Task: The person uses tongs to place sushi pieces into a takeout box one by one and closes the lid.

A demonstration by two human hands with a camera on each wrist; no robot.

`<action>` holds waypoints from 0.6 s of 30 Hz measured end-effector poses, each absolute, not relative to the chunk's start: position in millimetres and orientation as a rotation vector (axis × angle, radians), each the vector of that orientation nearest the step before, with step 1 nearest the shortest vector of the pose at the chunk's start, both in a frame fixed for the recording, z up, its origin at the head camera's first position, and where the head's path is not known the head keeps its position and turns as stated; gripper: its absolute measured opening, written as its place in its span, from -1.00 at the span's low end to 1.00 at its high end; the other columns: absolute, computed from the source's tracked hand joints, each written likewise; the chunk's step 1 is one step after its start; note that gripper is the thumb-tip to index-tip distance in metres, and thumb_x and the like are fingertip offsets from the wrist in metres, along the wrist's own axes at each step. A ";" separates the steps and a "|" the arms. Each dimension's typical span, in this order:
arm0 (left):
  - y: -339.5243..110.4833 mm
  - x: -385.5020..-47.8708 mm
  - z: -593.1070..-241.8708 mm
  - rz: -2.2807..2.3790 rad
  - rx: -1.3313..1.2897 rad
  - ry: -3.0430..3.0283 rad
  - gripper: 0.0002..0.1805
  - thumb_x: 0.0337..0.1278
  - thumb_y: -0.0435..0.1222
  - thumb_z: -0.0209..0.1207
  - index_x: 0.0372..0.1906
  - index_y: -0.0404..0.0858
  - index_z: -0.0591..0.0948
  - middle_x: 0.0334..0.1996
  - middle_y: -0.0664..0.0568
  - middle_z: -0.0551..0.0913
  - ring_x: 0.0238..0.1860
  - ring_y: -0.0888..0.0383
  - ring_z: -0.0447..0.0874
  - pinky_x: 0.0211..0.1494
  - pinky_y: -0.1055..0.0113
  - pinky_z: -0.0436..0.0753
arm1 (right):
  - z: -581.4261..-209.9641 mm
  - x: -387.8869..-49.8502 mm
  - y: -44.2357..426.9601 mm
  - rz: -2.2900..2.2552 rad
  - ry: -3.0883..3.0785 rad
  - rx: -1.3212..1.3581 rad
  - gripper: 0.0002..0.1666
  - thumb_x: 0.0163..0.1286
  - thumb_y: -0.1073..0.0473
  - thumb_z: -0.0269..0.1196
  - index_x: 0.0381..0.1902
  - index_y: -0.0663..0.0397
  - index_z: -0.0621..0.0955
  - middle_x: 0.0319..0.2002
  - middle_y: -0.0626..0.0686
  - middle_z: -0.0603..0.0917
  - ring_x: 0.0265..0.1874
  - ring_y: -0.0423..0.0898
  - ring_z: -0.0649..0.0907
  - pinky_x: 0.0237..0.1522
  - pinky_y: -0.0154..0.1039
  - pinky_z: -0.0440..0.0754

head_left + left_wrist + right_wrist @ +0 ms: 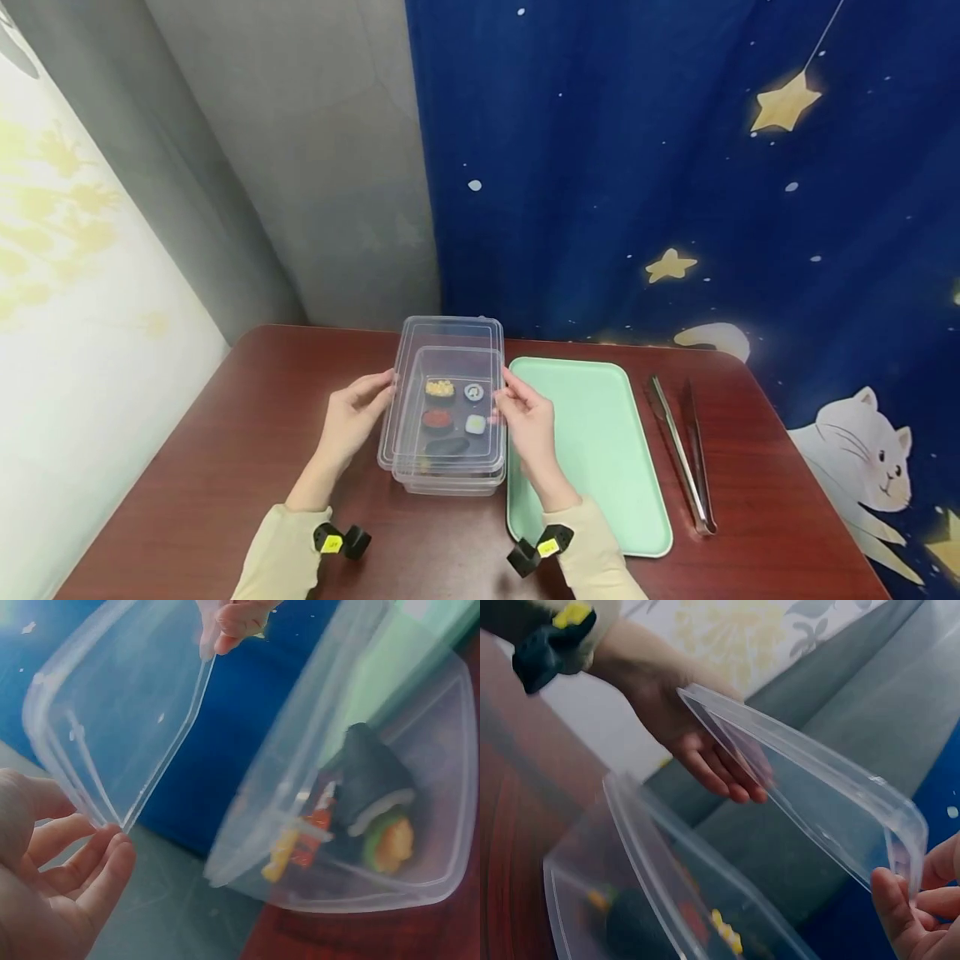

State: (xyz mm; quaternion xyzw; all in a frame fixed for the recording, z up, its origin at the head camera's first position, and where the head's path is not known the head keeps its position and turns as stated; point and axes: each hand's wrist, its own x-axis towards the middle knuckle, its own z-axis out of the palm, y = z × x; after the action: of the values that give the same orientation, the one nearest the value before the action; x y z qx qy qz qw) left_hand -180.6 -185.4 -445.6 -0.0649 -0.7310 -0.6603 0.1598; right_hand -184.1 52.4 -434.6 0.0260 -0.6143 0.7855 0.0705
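Note:
A clear plastic lid (pixel 456 332) is held above a clear plastic container (pixel 448 487), and the left wrist view shows a gap between them. My left hand (pixel 352 417) pinches the lid's left edge; my right hand (pixel 531 425) pinches the right edge. Through the lid, several sushi pieces show in the container: one with yellow topping (pixel 439 388), one with red topping (pixel 437 419), a round roll (pixel 473 392) and a pale piece (pixel 476 424). A dark wrapped piece (pixel 375 776) stands out in the left wrist view.
Right of the container lies a light green tray (pixel 592 467), partly under my right forearm. Metal tongs (pixel 682 458) rest farther right on the dark red table (pixel 210 450). Behind the table hang a grey curtain (pixel 337 167) and a blue starry curtain (pixel 562 167).

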 end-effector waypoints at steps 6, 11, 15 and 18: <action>-180.1 -184.3 -456.3 -1.870 -0.107 -2.200 -0.70 0.13 -0.48 0.19 -0.01 -0.50 0.59 0.03 -0.28 0.58 -0.04 0.38 0.54 -0.12 0.55 0.57 | -446.9 -189.5 65.2 2.158 -2.087 0.142 -0.51 0.20 0.50 0.14 0.14 0.45 0.46 -0.48 0.24 0.62 -0.68 -0.30 0.53 -0.58 -0.42 0.58; -178.0 -182.1 -457.4 -1.862 -0.070 -2.272 -0.71 0.12 -0.50 0.19 -0.03 -0.52 0.59 0.01 -0.29 0.59 -0.02 0.26 0.55 -0.18 0.57 0.57 | -457.7 -193.8 71.8 1.851 -2.300 0.214 -0.56 0.16 0.44 0.18 0.05 0.37 0.56 -0.65 0.09 0.58 -0.79 -0.34 0.38 -0.73 -0.45 0.34; -175.1 -179.3 -453.6 -1.836 -0.078 -2.296 -0.71 0.11 -0.54 0.17 -0.04 -0.58 0.56 0.00 -0.35 0.57 0.02 0.02 0.55 -0.19 0.57 0.58 | -466.5 -197.9 73.4 1.706 -2.390 0.244 -0.58 0.14 0.41 0.19 0.01 0.35 0.59 -0.71 -0.06 0.51 -0.79 -0.38 0.29 -0.73 -0.45 0.24; -174.7 -181.3 -457.8 -1.767 -0.108 -2.317 -0.72 0.11 -0.54 0.17 -0.06 -0.59 0.57 -0.01 -0.34 0.57 0.03 -0.08 0.54 -0.17 0.57 0.58 | -471.5 -200.5 73.1 1.642 -2.410 0.250 -0.58 0.12 0.41 0.19 0.00 0.34 0.60 -0.72 -0.10 0.46 -0.79 -0.38 0.27 -0.72 -0.44 0.23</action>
State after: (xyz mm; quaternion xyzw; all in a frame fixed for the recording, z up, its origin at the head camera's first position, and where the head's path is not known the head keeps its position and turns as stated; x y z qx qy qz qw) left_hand -181.3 -174.7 -457.8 -0.0369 -0.7894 -0.6023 0.1126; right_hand -200.5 73.1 -471.5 0.0849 -0.8186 0.5579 0.1073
